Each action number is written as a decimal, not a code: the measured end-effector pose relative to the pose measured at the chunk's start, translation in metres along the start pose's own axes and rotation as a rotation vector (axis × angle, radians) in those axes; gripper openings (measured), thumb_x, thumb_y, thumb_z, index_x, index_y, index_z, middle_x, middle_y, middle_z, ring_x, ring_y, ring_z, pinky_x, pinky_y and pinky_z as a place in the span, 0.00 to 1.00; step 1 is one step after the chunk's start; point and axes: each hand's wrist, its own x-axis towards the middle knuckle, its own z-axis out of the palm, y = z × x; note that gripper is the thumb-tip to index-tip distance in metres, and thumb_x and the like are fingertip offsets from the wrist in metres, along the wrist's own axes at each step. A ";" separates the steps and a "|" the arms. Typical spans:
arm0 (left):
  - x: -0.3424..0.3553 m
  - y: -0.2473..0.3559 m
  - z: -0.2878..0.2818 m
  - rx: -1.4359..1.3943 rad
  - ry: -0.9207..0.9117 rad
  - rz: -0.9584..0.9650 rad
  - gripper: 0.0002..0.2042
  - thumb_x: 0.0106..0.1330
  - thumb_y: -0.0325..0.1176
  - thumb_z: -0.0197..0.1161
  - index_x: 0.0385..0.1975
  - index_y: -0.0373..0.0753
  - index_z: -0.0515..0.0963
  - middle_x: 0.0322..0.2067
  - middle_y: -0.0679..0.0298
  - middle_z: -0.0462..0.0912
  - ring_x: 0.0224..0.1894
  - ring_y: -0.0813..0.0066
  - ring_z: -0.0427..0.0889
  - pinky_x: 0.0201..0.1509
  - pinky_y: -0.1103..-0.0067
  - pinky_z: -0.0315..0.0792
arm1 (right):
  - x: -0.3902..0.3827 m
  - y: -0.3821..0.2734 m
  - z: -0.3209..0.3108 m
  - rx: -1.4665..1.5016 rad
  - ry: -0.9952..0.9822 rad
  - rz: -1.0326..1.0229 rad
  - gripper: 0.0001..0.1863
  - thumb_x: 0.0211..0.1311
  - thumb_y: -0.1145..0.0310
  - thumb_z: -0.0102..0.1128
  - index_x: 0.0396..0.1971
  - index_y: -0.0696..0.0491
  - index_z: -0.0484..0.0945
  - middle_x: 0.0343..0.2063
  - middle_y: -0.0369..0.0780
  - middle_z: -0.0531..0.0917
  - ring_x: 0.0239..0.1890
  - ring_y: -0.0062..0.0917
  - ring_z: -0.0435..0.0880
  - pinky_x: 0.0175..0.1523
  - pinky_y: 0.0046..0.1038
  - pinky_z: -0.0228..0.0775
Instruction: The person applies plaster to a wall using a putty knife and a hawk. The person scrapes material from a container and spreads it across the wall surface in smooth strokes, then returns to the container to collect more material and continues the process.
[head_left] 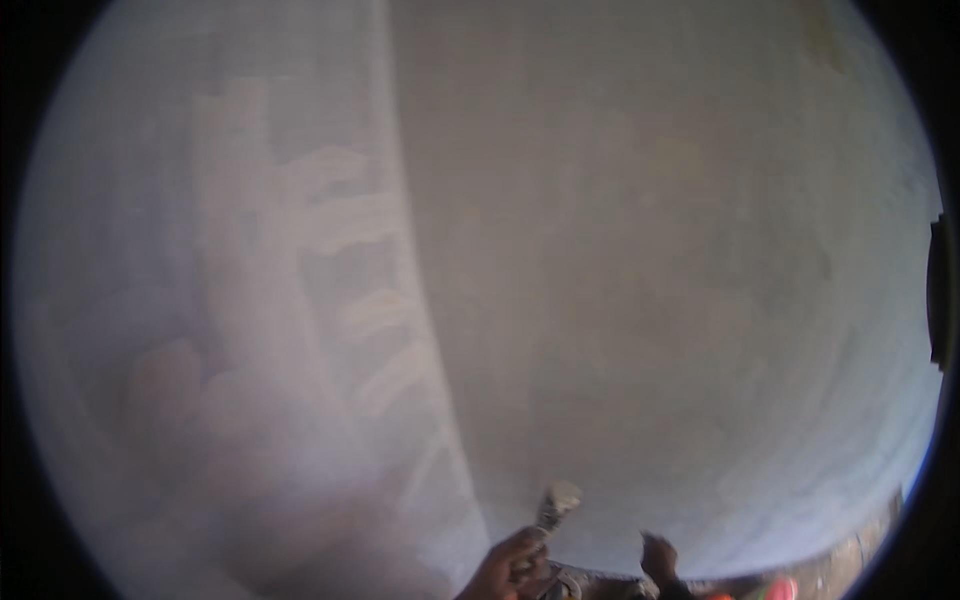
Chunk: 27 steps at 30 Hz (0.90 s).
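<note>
My left hand (510,566), low in the view, is closed round the handle of a paintbrush (562,497). The brush points up and to the right, its pale, paint-covered bristles in front of the grey wall (640,260); whether they touch it I cannot tell. To the right of the brush, my right hand (659,556) shows small and dark at the lower edge. Its fingers are too unclear to read, and I see nothing plainly held in it. Just beside the left hand is a curved, rim-like thing (568,584), mostly cut off by the frame.
The wall turns at a vertical corner edge (405,230). Pale, patchy brush strokes (345,228) mark the face left of it. Brownish ground (850,560) shows at the lower right, with a red-pink item (783,590). A dark object (937,295) stands at the far right rim.
</note>
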 end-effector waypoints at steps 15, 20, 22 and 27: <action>-0.021 -0.025 -0.022 -0.247 0.056 0.180 0.18 0.73 0.41 0.58 0.55 0.35 0.72 0.26 0.65 0.74 0.19 0.81 0.68 0.22 0.82 0.65 | 0.000 -0.034 -0.003 0.166 -0.127 0.188 0.19 0.70 0.73 0.53 0.58 0.51 0.79 0.46 0.47 0.86 0.48 0.40 0.84 0.51 0.39 0.77; -0.012 -0.027 -0.028 -0.215 0.193 0.137 0.18 0.74 0.41 0.56 0.56 0.36 0.73 0.24 0.66 0.73 0.19 0.80 0.68 0.21 0.82 0.64 | 0.002 -0.048 -0.002 0.178 -0.109 0.216 0.18 0.70 0.73 0.54 0.57 0.52 0.79 0.46 0.47 0.86 0.49 0.40 0.84 0.52 0.38 0.77; -0.011 -0.025 -0.037 -0.200 0.187 0.144 0.18 0.74 0.41 0.56 0.56 0.36 0.72 0.25 0.66 0.74 0.20 0.79 0.69 0.22 0.82 0.66 | -0.002 -0.053 0.000 0.181 -0.102 0.223 0.17 0.70 0.73 0.54 0.57 0.52 0.79 0.47 0.47 0.86 0.49 0.40 0.84 0.52 0.38 0.76; -0.012 -0.028 -0.052 -0.163 0.187 0.141 0.19 0.73 0.40 0.56 0.57 0.36 0.72 0.29 0.64 0.76 0.24 0.76 0.73 0.25 0.80 0.69 | -0.020 -0.064 -0.003 0.188 -0.083 0.260 0.17 0.71 0.74 0.54 0.56 0.53 0.80 0.47 0.48 0.85 0.50 0.40 0.84 0.53 0.38 0.76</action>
